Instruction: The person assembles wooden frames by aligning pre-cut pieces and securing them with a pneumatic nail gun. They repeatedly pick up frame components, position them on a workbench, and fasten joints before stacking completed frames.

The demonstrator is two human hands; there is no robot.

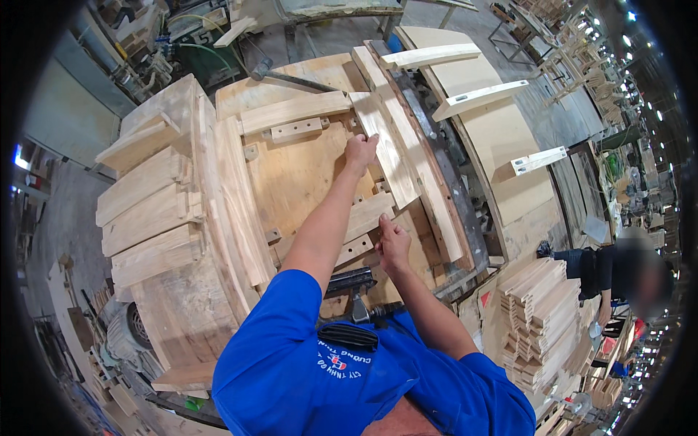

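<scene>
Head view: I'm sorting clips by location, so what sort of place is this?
Most likely a woodworking or furniture workshop. Wooden frame parts lie before the person's hands, pale boards lie in a row on the left, and a stack of wooden pieces stands at lower right.

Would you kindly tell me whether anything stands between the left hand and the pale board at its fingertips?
Nothing visible does: the left hand overlaps the left edge of the pale board in this view, with no other piece showing between them.
</scene>
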